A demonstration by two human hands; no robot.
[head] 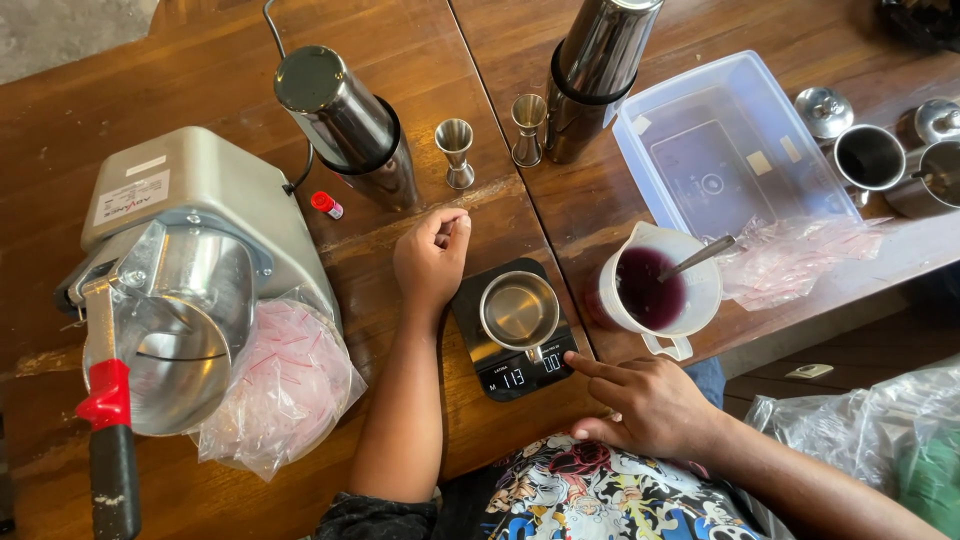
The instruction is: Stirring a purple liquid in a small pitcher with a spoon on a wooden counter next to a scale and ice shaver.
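A worn wooden table (pixel 400 30) fills my view. An ice shaver (pixel 180 270) stands left. My left hand (pixel 430 262) rests loosely clenched, holding nothing, beside the scale (pixel 478 352), which carries 1 empty steel cup (pixel 519 311). My right hand (pixel 648 402) points at the scale's display, grasping nothing. The jug of purple liquid (pixel 657 288) stands just right, unpoured.

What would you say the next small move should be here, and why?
Probably the right hand should press the scale button its forefinger points at: the small steel cup on the scale looks empty, yet the display is not blank. The jug of dark liquid with a spoon waits beside it. The left hand rests loosely closed nearby.
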